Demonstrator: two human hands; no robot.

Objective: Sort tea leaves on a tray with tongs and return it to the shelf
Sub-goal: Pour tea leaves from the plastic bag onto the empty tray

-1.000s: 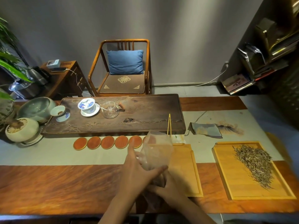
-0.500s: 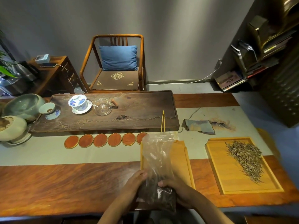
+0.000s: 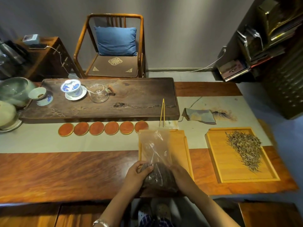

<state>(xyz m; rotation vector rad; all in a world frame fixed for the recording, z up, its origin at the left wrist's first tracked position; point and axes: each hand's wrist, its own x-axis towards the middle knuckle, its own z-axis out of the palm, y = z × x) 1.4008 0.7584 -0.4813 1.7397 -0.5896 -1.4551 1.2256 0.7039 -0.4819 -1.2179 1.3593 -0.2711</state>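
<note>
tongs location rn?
Head view: the thin yellow bamboo tongs lie right of centre, straddling the dark wooden tea tray's front edge, just beyond the clear plastic bag.

— What's behind the desk [image 3: 68, 171]?
— A wooden chair [image 3: 113, 46] with a blue cushion [image 3: 116, 40].
— And on it?
— Six round coasters [image 3: 96, 130] in a row, a folded grey cloth [image 3: 199, 115].

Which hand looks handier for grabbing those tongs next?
Probably the right hand. Both hands grip the bag, but the tongs lie beyond it, slightly to its right, nearer that hand than the left hand, which could keep holding the bag.
</note>
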